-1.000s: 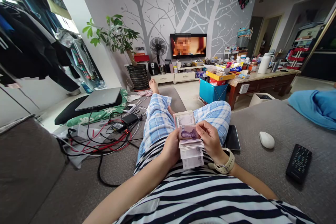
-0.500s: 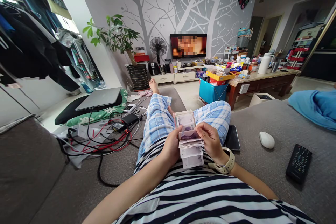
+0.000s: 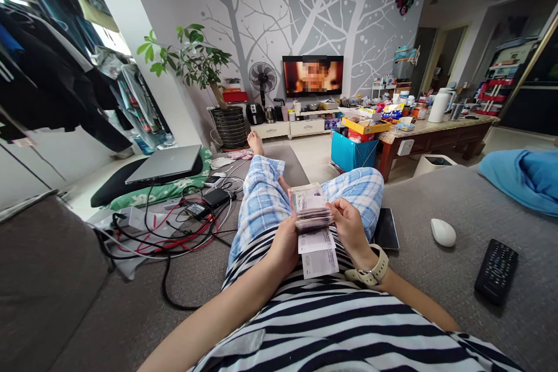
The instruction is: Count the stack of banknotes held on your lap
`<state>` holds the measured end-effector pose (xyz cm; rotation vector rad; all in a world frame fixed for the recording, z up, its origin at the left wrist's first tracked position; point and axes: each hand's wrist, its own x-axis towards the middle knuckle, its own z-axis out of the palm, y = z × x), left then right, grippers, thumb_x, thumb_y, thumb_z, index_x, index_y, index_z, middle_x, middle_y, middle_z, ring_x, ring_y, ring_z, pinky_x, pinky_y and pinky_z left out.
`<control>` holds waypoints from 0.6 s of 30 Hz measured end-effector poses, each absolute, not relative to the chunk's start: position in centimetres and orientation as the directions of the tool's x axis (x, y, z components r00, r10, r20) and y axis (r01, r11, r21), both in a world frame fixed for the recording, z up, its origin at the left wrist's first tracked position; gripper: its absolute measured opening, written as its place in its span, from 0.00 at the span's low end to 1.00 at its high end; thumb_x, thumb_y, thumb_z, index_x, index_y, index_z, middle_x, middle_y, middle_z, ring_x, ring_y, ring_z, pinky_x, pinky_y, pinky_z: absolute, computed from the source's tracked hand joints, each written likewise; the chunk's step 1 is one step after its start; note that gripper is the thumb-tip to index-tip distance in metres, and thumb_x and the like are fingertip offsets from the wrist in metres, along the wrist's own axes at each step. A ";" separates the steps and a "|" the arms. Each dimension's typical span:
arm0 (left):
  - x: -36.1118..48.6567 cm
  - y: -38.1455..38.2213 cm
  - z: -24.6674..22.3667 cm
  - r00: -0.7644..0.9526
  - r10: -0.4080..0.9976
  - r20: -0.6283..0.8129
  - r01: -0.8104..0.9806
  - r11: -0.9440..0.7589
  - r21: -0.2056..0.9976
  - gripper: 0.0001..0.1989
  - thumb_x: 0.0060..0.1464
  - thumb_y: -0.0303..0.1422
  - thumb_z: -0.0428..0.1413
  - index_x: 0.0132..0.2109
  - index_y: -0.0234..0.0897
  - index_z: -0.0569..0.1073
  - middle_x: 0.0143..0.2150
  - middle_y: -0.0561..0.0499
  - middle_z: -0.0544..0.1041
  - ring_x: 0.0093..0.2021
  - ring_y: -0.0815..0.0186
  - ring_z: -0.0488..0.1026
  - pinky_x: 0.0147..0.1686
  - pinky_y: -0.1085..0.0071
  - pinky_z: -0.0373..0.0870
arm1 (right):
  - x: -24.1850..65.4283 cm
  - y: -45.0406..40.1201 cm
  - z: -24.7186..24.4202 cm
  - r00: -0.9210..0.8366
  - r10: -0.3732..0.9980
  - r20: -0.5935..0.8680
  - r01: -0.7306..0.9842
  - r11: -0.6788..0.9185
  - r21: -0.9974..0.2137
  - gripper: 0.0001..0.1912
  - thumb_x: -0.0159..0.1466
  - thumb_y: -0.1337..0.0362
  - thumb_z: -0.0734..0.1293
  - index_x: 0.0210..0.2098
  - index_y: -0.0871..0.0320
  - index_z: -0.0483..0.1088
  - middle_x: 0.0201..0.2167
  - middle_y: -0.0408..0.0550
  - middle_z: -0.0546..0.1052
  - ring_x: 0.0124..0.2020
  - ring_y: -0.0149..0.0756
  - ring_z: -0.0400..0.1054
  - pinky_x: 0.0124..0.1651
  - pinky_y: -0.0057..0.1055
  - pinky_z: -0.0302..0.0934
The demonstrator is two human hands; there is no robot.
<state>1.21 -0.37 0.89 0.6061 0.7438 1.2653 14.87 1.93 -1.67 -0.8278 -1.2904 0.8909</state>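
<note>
I'm clamping banknotes in the fingers of my left hand, pinching their edge with those of my right hand, probably counting; next needs freeing one cleanly.

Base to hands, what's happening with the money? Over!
Left hand: grip on banknotes, left edge. Right hand: pinching their right edge. Some notes fanned toward striped shirt. Nothing seen blocking either hand.
</note>
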 end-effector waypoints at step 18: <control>1.9 -1.0 2.3 0.075 0.967 -0.243 -0.621 0.236 0.747 0.09 0.53 0.31 0.55 0.39 0.31 0.77 0.35 0.43 0.82 0.40 0.55 0.79 0.41 0.64 0.74 | 14.9 1.3 -1.3 0.073 0.880 0.469 0.027 0.468 -0.883 0.18 0.63 0.55 0.63 0.21 0.56 0.57 0.19 0.38 0.57 0.23 0.30 0.51 0.26 0.28 0.48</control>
